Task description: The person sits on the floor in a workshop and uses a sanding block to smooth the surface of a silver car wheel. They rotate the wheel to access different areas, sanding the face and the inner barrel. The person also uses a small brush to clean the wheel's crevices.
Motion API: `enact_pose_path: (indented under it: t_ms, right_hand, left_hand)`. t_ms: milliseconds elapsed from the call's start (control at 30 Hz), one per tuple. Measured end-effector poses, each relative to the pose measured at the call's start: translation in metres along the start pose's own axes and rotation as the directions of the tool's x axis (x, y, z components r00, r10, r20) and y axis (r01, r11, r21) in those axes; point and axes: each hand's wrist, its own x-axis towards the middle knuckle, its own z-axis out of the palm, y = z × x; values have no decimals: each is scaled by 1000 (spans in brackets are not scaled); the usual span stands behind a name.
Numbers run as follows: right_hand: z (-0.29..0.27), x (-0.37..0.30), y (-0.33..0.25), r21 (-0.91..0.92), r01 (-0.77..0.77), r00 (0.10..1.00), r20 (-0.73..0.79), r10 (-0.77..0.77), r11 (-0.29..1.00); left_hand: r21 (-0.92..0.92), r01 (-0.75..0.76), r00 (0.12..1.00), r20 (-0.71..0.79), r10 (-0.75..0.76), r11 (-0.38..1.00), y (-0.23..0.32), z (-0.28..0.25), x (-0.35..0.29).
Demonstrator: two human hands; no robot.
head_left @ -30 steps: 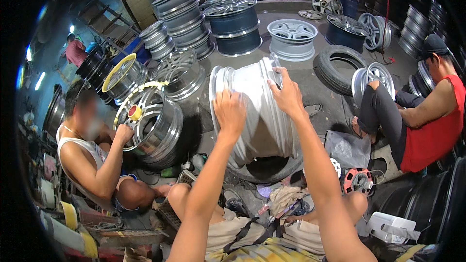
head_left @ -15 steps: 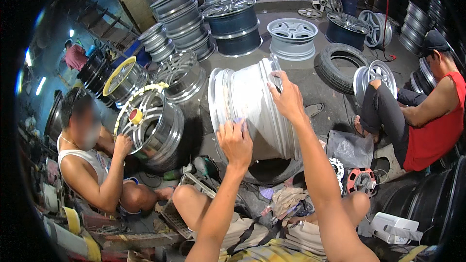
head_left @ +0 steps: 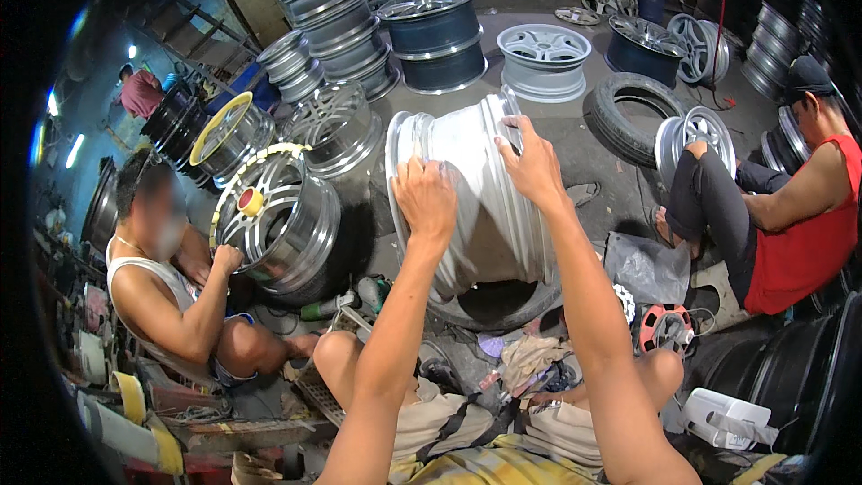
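Note:
A silver wheel rim (head_left: 476, 233) stands on edge in front of me, its pale barrel facing up, resting on a tyre (head_left: 537, 309) on the floor. My right hand (head_left: 536, 166) grips the rim's right flange, thumb on the near side and fingers over the edge. Against the left part of the barrel, near the left flange, my left hand (head_left: 426, 198) presses with bent, closed fingers. Whatever lies under those fingers is hidden.
At left a person in a white top (head_left: 171, 292) works beside a taped multi-spoke wheel (head_left: 314, 224). A person in red (head_left: 799, 233) sits at right by a silver wheel (head_left: 707, 136). Stacked rims (head_left: 341, 31) and a loose tyre (head_left: 628, 121) stand beyond; rags (head_left: 534, 359) lie near my knees.
My left hand has slid up and away from me along the barrel; a small purplish piece seen at its fingers is now hidden. My right hand keeps its grip, slightly lower on the flange.

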Motion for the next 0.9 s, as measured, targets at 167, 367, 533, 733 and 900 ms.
enact_pose_path:
  t_ms: [167,367,533,733,900]
  right_hand:
    - [-4,-8,1,-4,-8,1000,-20,8,1000]
    - [4,-1,2,-1,26,999,-35,-26,1000]
    - [-1,-6,6,-18,64,996,-60,-65,998]
    - [0,-1,4,-29,44,998,-41,-46,999]
    - [2,-4,3,-10,70,995,-72,-70,998]
  left_hand:
    - [-272,-28,999,-29,21,962,11,-19,-77]
    - [-265,-101,995,-34,95,959,-2,-18,-32]
    - [-345,-79,996,1,84,935,7,-24,-82]
    - [-267,-171,985,-80,155,949,5,-15,-30]
    - [-257,-51,999,-17,49,965,10,-30,-95]
